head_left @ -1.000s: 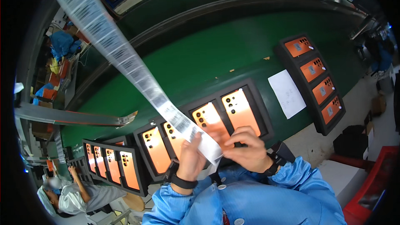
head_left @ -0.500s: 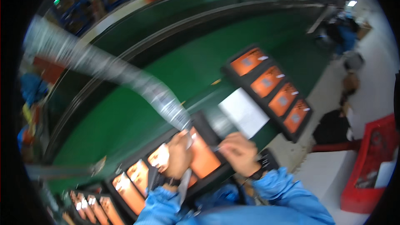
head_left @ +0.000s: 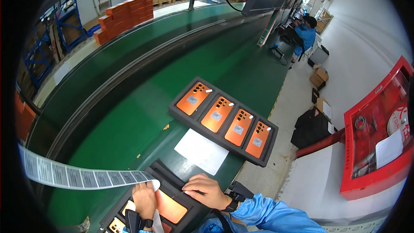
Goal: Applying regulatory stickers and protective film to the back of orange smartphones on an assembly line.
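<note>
My left hand [head_left: 144,199] grips a long strip of printed white labels [head_left: 95,178], which trails off to the left and curls over near my fingers. It is beside an orange phone [head_left: 171,207] lying back up in a black foam tray [head_left: 196,209]. On the phone's right side, my right hand [head_left: 208,191] is closed in a pinch. Something thin shows between its fingertips and the phone edge, too small to make out. More orange phones lie in the same tray, partly hidden by my left hand and wrist.
Beyond my right hand, a second foam tray [head_left: 183,111] holds several orange phones with labels. A white paper sheet [head_left: 201,151] lies between the trays on the green conveyor [head_left: 125,133]. At right stands a red cabinet [head_left: 348,164]. A person in blue [head_left: 307,37] works farther off.
The view has swung, bringing the far end of the conveyor into sight and shifting my hands lower left in it. Both hands stay at the same phone; the left keeps hold of the label strip.
</note>
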Demonstrator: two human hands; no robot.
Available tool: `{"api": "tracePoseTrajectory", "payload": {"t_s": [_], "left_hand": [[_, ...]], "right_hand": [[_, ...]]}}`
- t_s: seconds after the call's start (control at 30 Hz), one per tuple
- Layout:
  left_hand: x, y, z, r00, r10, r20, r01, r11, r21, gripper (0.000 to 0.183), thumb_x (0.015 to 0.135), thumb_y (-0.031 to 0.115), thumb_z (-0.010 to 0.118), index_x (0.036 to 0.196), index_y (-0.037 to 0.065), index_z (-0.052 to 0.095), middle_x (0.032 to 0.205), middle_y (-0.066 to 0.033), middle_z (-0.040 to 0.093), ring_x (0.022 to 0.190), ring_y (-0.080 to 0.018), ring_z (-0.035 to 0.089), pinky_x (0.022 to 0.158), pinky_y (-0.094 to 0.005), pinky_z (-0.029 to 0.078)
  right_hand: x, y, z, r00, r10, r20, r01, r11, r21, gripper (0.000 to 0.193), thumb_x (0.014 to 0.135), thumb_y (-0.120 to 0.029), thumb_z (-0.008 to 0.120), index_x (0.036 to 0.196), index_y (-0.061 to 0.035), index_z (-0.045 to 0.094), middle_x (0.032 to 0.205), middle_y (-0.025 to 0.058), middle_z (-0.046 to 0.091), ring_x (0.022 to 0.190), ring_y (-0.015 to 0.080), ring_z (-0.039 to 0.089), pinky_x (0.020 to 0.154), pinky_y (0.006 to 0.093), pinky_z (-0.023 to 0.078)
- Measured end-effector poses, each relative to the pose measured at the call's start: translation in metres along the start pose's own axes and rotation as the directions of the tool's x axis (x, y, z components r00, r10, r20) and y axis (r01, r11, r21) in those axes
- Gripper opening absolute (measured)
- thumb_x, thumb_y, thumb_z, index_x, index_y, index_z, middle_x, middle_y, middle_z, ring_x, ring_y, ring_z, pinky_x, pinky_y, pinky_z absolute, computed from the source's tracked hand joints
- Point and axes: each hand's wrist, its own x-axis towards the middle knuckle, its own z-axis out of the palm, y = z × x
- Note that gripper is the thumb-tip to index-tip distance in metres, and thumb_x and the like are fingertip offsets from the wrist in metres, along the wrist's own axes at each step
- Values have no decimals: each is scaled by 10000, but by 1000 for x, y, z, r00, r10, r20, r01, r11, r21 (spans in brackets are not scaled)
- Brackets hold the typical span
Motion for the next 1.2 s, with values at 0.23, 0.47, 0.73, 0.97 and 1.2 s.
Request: {"api": "tracePoseTrajectory", "payload": {"t_s": [0.23,0.47,0.73,0.97,1.2], "left_hand": [[-9,-16,7,984,-46,172,46,999,5,180,765,76,516,922,20,584,822,-141,596,770,-295,609,659,-390,500],[11,-12,4,998,-27,65,35,992,-120,64,685,107,591,689,47,615,646,-154,610,603,-300,623,562,-397,504],[-70,26,-68,973,-46,225,168,810,-562,295,617,21,630,912,13,633,850,-210,627,774,-391,614,669,-465,496],[-149,86,-87,936,106,336,166,707,-687,156,742,155,616,884,93,607,937,-81,582,827,-218,593,820,-334,437],[-162,103,-74,967,153,204,23,745,-667,127,763,209,570,855,122,571,926,-53,555,855,-182,594,880,-318,412]], "right_hand": [[-3,6,2,999,-28,40,27,999,37,115,765,-37,695,877,-36,666,909,60,670,864,248,608,797,352,469],[6,13,-12,997,25,70,-25,1000,-5,71,732,-4,695,797,-11,666,815,89,663,800,260,612,724,355,489],[17,38,10,968,217,123,-231,966,118,85,753,0,690,833,7,660,784,104,650,759,228,593,721,315,457],[9,40,55,878,-49,476,41,999,26,101,721,-138,741,785,-99,673,728,-10,609,880,185,531,839,340,383],[2,49,71,765,-145,627,225,973,-48,112,755,-224,703,768,-129,648,753,-38,600,937,189,501,970,468,252]]}}
